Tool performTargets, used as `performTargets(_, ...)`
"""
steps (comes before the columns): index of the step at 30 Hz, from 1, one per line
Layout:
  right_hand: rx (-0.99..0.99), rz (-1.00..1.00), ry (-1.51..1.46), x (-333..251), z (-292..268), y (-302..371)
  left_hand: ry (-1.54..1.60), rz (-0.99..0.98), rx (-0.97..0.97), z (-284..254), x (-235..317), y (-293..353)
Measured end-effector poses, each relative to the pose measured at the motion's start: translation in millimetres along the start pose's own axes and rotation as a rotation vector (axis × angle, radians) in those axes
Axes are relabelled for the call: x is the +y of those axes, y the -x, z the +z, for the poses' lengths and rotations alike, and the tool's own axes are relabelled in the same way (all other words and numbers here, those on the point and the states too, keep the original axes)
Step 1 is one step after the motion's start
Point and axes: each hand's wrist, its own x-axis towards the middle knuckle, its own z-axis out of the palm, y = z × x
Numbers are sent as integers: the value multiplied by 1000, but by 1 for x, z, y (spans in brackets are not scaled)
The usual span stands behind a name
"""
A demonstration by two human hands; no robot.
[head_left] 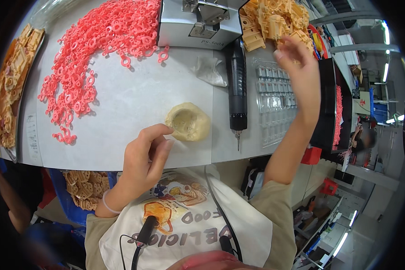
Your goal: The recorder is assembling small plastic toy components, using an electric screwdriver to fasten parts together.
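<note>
My left hand (145, 156) hovers at the table's front edge, its fingers loosely bent and apart with nothing visible in them. Its index fingertip is beside a pale yellow lump (199, 122) with a hollow in its top, possibly putty. Over at the far right, my right hand (300, 60) reaches to a heap of light orange plastic parts (269, 20). Its thumb and fingers are apart, and I see nothing held; whether the fingertips touch a part I cannot tell. Between the hands lies a black electric screwdriver (237, 85), its bit toward me.
Pink ring-shaped parts (108, 29) spread over the far left. A grey machine (200, 31) stands at the back. Near my right arm is a clear tray (274, 99) with small pieces. A tray of orange parts (15, 85) and a blue crate (69, 209) flank the left side.
</note>
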Motion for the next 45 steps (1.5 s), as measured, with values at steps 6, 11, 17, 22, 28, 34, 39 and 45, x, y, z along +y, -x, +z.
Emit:
performTargets(6, 112, -436, 616, 60, -23, -92, 116, -11, -19, -1, -6, -3)
performTargets(11, 62, -236, 641, 51, -21, -95, 172, -58, -28, -3, -7, -1)
performTargets(17, 350, -264, 518, 51, -47, -78, 205, -62, -57, -5, -4, -4)
performTargets(22, 613, -541, 68, 16, -25, -28, 193, -50, -59, -4, -3, -7)
performTargets(28, 452, -1038, 32, -38, 69, 84, 295, -38, 7, -3, -12, -3)
performTargets(34, 159, -1138, 180, -32, 127, 137, 385, 145, 73, -6, -20, -1)
performTargets(39, 181, -1082, 211, -24, 137, 147, 27, 181, -80, -12, -12, -12)
performTargets(45, -46, -840, -3, -20, 120, 136, -317, 326, -177, -23, 0, -31)
